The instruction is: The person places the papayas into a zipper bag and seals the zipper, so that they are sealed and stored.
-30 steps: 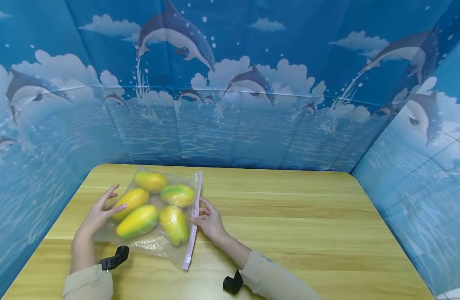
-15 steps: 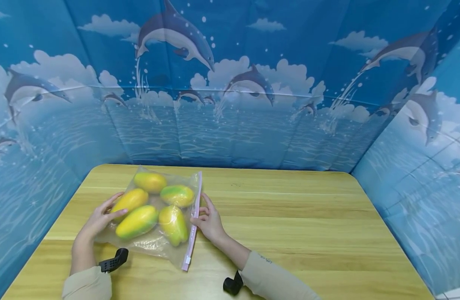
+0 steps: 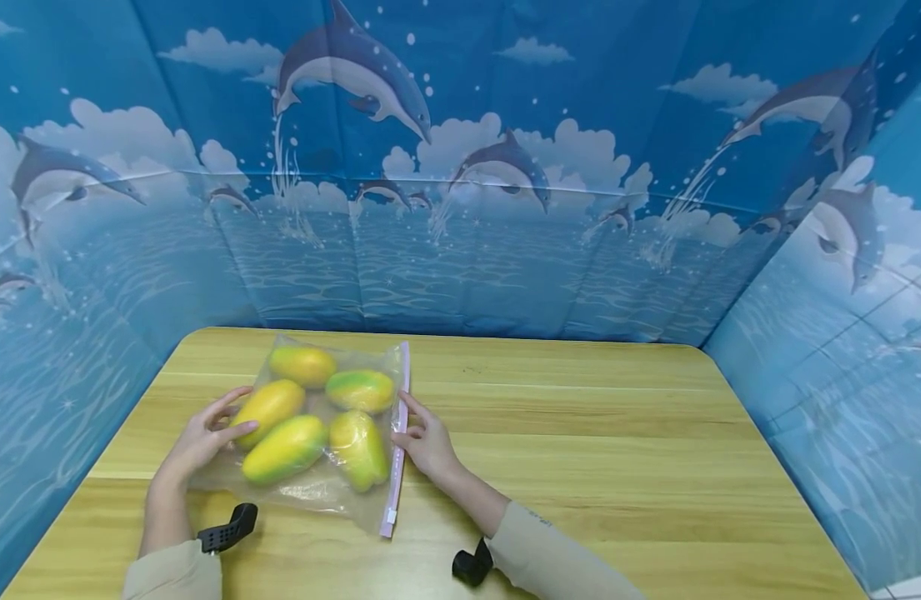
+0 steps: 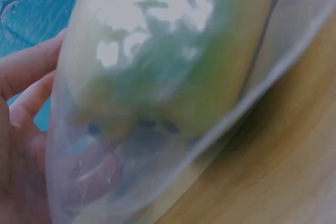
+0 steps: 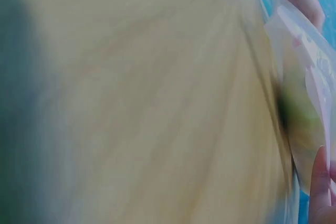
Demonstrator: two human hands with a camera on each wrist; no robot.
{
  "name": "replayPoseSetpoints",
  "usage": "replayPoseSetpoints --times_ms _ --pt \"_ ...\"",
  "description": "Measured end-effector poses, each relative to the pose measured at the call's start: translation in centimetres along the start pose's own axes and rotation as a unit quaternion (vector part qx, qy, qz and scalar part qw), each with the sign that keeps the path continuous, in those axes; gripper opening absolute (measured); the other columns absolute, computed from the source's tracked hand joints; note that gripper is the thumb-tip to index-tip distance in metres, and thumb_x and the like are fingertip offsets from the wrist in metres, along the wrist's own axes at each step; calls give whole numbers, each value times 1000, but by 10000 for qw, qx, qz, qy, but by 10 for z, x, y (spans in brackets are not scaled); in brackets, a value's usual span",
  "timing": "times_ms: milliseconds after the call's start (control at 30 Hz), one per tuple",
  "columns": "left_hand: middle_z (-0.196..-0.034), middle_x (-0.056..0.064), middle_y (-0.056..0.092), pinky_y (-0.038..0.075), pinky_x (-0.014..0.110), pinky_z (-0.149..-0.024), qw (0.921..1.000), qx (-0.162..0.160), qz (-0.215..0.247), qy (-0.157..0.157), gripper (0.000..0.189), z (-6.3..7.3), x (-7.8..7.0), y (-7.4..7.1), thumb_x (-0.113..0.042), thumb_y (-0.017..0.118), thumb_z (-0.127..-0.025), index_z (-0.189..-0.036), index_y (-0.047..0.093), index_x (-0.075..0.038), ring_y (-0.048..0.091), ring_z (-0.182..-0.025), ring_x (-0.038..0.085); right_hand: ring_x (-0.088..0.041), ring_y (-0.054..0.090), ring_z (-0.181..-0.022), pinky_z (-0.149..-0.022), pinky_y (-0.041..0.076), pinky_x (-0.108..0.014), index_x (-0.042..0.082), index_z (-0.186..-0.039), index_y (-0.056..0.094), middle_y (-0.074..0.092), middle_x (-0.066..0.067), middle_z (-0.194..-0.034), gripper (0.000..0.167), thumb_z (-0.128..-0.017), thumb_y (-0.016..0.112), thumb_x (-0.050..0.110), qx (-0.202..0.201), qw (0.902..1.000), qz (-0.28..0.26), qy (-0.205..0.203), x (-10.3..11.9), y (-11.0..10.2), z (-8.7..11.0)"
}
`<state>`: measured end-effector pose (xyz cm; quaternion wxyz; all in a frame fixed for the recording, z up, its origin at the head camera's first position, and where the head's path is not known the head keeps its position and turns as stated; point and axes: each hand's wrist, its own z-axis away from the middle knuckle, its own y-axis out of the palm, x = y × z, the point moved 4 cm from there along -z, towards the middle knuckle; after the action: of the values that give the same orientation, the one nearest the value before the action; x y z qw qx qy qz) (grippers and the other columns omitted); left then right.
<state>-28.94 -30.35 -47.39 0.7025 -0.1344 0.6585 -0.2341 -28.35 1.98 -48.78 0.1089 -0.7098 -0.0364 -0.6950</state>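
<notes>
A clear zip bag (image 3: 310, 497) with a lilac seal strip (image 3: 395, 492) lies on the table's left half. Inside are several yellow fruits (image 3: 283, 450) with green patches. My left hand (image 3: 197, 442) grips the leftmost fruit (image 3: 271, 407) through the film, thumb on top and fingers round its far side. At the seal, my right hand (image 3: 432, 450) pinches the edge between thumb and fingers. The left wrist view shows one fruit (image 4: 173, 77) close behind shiny film, beside the left fingers (image 4: 31, 66). In the right wrist view, the right thumb (image 5: 319, 182) lies against the strip.
The wooden table (image 3: 580, 467) extends to the right of the bag. A blue dolphin-print curtain (image 3: 460, 250) hangs along its back and sides. Black wrist mounts (image 3: 229, 527) sit at both cuffs.
My left fingers have come down and closed round the leftmost fruit. The bag, its fruits and my right hand have shifted slightly right, and the seal strip stands a bit more upright in view.
</notes>
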Motion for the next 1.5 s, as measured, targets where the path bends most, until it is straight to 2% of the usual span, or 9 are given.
replayPoseSetpoints --times_ms 133,300,400,500,633,900,1100,1167,1500 --pt "-136 29 31 52 29 -72 9995 111 275 131 66 2 -4 10 -26 58 -88 -142 26 -7 38 -117 42 -15 59 -73 -63 54 -24 9 -139 39 42 -21 -126 65 -79 58 -11 -63 9998 -20 190 10 -13 6" --pt "-129 22 36 53 31 -71 9968 180 770 83 63 5 -10 30 -23 62 -86 -139 31 -9 52 -103 25 -13 56 -71 -60 51 -21 7 -138 39 41 -22 -128 64 -80 56 -12 -35 9994 102 336 20 -34 13" --pt "-123 22 39 54 32 -69 9944 211 1031 103 62 6 -15 44 -20 62 -85 -138 32 -9 55 -92 17 -10 53 -65 -50 43 -15 9 -138 40 40 -20 -131 65 -79 57 -12 -11 9993 -38 381 11 -51 13" --pt "-121 23 41 55 33 -67 9919 217 1248 113 61 8 -22 59 -18 63 -84 -137 33 -8 57 -88 17 -8 49 -60 -43 36 -14 13 -138 42 40 -17 -131 65 -79 58 -11 -61 9990 -101 441 -1 -69 13" --pt "-123 23 41 55 33 -66 9904 180 1364 88 61 11 -34 79 -16 64 -83 -137 35 -9 58 -85 19 -8 48 -60 -43 33 -15 18 -136 45 42 -13 -131 65 -79 59 -9 -188 9982 -35 567 -9 -90 18" --pt "-120 22 42 55 31 -60 9896 84 1406 300 59 19 -54 117 -14 67 -80 -134 41 -12 56 -76 19 -10 55 -69 -51 42 -17 17 -136 45 42 -13 -132 65 -79 59 -10 -307 9966 -22 766 -13 -129 38" --pt "-121 22 41 52 28 -56 9878 90 1489 455 58 23 -63 144 -14 69 -79 -131 43 -13 54 -77 19 -12 59 -76 -61 49 -18 16 -137 43 41 -13 -133 64 -80 58 -10 -344 9957 -69 861 -15 -154 53" --pt "-120 23 41 52 28 -56 9868 137 1547 464 59 28 -72 149 -12 68 -78 -131 43 -11 54 -78 21 -11 59 -77 -62 50 -19 14 -138 42 39 -15 -134 64 -81 57 -10 -339 9956 -132 867 -15 -160 58" --pt "-121 21 43 52 27 -51 9841 150 1688 531 61 26 -74 181 -11 71 -76 -131 45 -13 51 -78 20 -9 61 -77 -65 51 -19 7 -140 36 36 -18 -136 64 -81 55 -11 -352 9966 -209 716 -19 -189 77"
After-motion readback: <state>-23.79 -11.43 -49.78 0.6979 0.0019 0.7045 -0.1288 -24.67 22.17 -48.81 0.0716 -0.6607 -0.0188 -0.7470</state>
